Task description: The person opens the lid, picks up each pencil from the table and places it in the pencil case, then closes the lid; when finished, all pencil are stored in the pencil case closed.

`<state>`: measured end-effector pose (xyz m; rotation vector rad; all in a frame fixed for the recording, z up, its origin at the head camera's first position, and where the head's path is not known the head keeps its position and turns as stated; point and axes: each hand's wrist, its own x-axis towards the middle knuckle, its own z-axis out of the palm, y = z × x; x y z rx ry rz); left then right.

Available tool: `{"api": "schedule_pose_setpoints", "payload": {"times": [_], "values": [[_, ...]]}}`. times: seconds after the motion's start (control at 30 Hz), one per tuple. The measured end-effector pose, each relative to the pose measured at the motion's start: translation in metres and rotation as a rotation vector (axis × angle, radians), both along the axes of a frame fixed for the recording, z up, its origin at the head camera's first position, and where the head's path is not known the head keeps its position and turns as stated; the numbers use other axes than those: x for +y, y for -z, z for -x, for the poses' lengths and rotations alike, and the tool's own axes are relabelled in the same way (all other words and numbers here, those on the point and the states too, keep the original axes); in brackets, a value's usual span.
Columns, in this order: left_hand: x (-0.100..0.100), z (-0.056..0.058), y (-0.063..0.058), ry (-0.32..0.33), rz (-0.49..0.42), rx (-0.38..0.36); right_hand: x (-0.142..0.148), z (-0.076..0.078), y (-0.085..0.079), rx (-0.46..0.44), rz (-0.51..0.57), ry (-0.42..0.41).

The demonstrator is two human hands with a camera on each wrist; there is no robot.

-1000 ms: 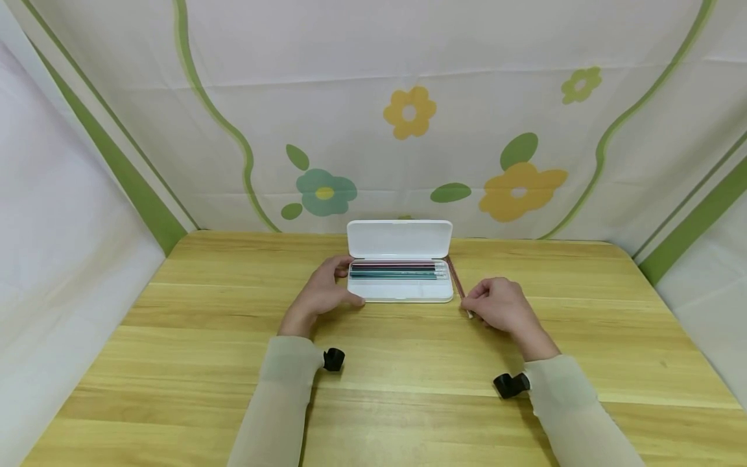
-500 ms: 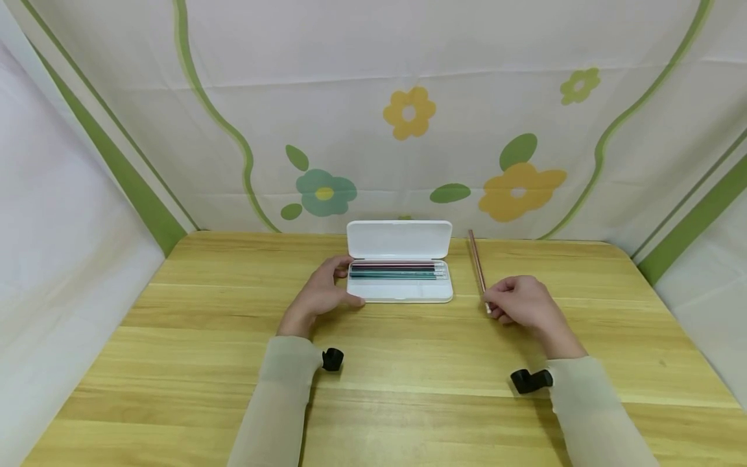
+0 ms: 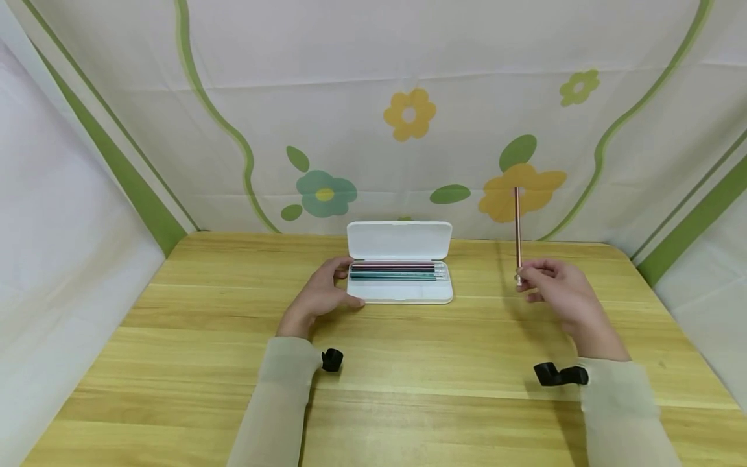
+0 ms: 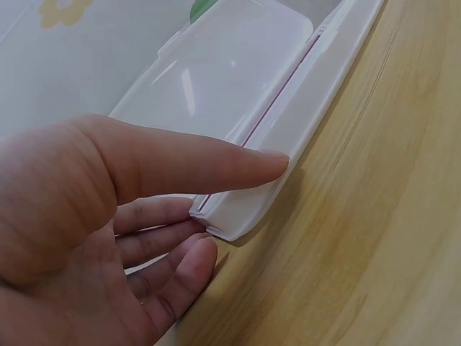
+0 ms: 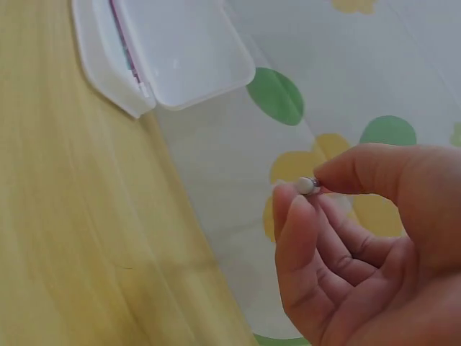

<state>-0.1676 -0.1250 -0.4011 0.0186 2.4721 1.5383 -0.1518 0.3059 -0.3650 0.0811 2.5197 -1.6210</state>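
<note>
A white pencil case (image 3: 385, 292) stands on the table with its lid (image 3: 399, 240) raised. Several pencils (image 3: 397, 276), dark red and green, lie side by side in its back part. My left hand (image 3: 318, 295) holds the case's left end, the thumb (image 4: 245, 167) along the front wall and the other fingers at the end and back. To the right of the case, my right hand (image 3: 563, 298) pinches a reddish-brown pencil (image 3: 518, 227) between thumb and fingertips near its white eraser end (image 5: 305, 186). The pencil points up and away from me, raised over the table.
The wooden table (image 3: 408, 389) reaches back to a white cloth (image 3: 362, 97) printed with flowers, which hangs behind it and at both sides. Both wrists carry small black camera mounts (image 3: 560, 375).
My right hand has moved right and up, taking the pencil from beside the case's right end off the table and tilting it upward. The left hand and case stay put.
</note>
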Motion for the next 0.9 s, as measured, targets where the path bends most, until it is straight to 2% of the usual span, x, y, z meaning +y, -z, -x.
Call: {"api": "schedule_pose_setpoints", "payload": {"times": [0.23, 0.43, 0.7, 0.9], "values": [[0.000, 0.001, 0.001, -0.001, 0.003, 0.004, -0.001, 0.002, -0.007, 0.107, 0.042, -0.002], [0.003, -0.001, -0.001, -0.002, -0.004, -0.005, -0.011, 0.003, -0.014, 0.162, 0.032, -0.014], [0.004, 0.000, 0.000, -0.017, -0.009, -0.010, -0.029, 0.011, -0.025, 0.216, -0.109, -0.013], [0.004, 0.000, 0.000, -0.011, 0.006, -0.001, -0.045, 0.018, -0.029, 0.266, -0.199, -0.058]]}}
